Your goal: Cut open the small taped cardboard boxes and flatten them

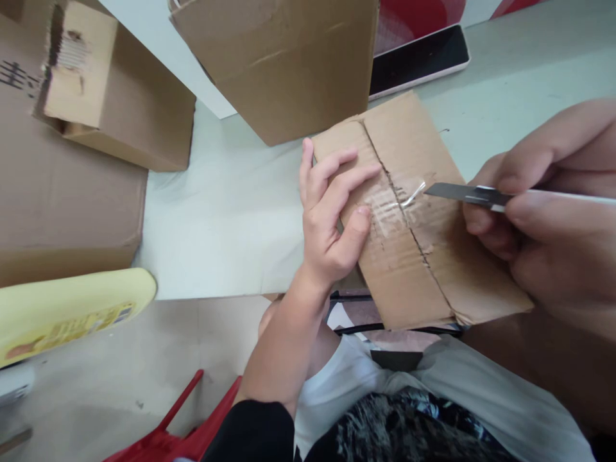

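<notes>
A small cardboard box lies tilted at the front edge of the table, a seam running across its top. Clear tape covers part of the seam, with a loose, shiny curled strip near the middle. My left hand rests on the left side of the box, fingers spread and thumb near the tape. A utility knife is pinched between the thumb and fingers of my right hand. Its blade is out, pointing left, with the tip beside the loose strip.
A larger carton stands just behind the box, and a phone-like dark slab lies to its right. More cartons are at left, above a yellow bottle-shaped item. A red stool or chair stands below on the floor.
</notes>
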The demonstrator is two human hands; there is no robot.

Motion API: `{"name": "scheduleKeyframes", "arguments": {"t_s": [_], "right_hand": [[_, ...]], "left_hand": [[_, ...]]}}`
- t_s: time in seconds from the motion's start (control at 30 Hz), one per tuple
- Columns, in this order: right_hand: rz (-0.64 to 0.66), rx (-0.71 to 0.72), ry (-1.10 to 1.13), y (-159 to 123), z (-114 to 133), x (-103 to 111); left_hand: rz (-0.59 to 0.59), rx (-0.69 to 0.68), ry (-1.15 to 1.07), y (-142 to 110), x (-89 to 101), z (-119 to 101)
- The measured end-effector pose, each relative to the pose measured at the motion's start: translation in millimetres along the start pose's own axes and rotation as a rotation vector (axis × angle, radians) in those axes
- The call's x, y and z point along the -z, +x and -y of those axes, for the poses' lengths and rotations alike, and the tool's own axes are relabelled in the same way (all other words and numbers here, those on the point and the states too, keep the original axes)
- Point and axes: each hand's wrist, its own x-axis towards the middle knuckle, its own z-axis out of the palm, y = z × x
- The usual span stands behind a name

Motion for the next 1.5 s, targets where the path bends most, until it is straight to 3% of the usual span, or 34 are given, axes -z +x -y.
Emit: {"name": "scheduleKeyframes", "arguments": {"t_s": [1.17,1.4,1.5], "right_hand": [[-0.017,0.009,-0.019,0,1,-4],[0.172,0.0,-0.042,3,-3,13],[0.065,0.009,-0.011,1,-2,7]], "left_hand": [[-0.048,-0.031,0.03,3,-0.9,-6],[-0.007,-0.017,0.037,1,-0.2,-2],[0.008,-0.004,0.004,0,-0.4,-1]]}}
